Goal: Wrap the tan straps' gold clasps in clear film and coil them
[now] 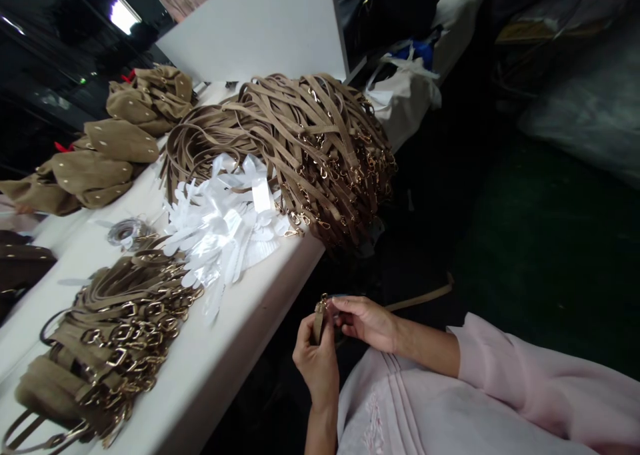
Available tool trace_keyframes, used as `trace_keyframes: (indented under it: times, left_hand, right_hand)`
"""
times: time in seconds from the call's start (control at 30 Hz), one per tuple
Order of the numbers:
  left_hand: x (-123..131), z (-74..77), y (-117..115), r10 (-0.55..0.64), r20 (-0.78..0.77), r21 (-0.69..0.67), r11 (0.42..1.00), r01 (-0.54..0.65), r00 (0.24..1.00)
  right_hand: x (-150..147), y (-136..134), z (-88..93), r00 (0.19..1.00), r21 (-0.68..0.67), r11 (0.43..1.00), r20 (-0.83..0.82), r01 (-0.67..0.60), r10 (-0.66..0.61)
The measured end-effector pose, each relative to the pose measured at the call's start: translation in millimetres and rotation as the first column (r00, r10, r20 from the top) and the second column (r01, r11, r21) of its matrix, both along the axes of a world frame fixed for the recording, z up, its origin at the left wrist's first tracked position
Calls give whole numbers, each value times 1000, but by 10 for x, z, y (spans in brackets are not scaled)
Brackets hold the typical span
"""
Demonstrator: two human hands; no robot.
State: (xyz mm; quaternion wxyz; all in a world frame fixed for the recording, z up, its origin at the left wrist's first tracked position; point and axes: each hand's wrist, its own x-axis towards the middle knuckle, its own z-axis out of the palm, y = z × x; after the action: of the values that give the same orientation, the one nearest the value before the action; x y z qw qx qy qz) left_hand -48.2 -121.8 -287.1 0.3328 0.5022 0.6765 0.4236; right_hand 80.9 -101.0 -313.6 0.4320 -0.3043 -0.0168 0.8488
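Observation:
Just off the table's front edge, my left hand is closed around the folded end of a brown strap. A gold metal clasp sticks up from that end. My right hand meets it from the right, thumb and fingers pinched together close to the clasp. Something small and see-through shows at those fingertips, too blurred to name. Behind the right wrist, a length of brown strap runs out to the right over the dark floor.
On the white table lies a big heap of brown straps with gold clasps hanging over the edge. Clear-white plastic strips lie beside it. Shorter straps with buckles are at front left, brown bags behind, and a white panel beyond.

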Motion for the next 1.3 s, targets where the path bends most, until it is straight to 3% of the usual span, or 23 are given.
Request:
trace_keyframes:
  times: [0.13,0.3,0.37,0.47,0.53,0.8,1.0,1.3]
  left_hand:
    - [-26,-45,33,37,66,-88,996,-32,997]
    - [-54,-69,27,-24,176,-141,989,49,984]
    - [-61,-18,3,-16,314,-189,979,78,949]
    - [-80,90,-50,17,549,-247,958,143,836]
    - [-103,136,-90,17,594,-255,952,168,804]
    - [-230,44,-278,-153,325,-218,948,232,933]
    - [-203,109,-349,-278,258,-136,938,320,925]
    - [-121,-17,-216,-236,207,-151,951,270,949]
  right_hand:
    - [25,4,-21,998,48,998,59,27,-30]
    - [29,28,-63,985,48,996,153,69,-75]
    - [39,55,-86,978,49,993,179,103,-110]
    - [59,98,-119,965,64,987,213,145,-156]
    - [72,118,-128,950,79,982,250,171,-186]
    - [130,148,-91,919,113,967,305,227,-252]
    - [154,166,-103,929,117,959,243,257,-279]
    - [117,108,-9,961,99,976,177,196,-211]
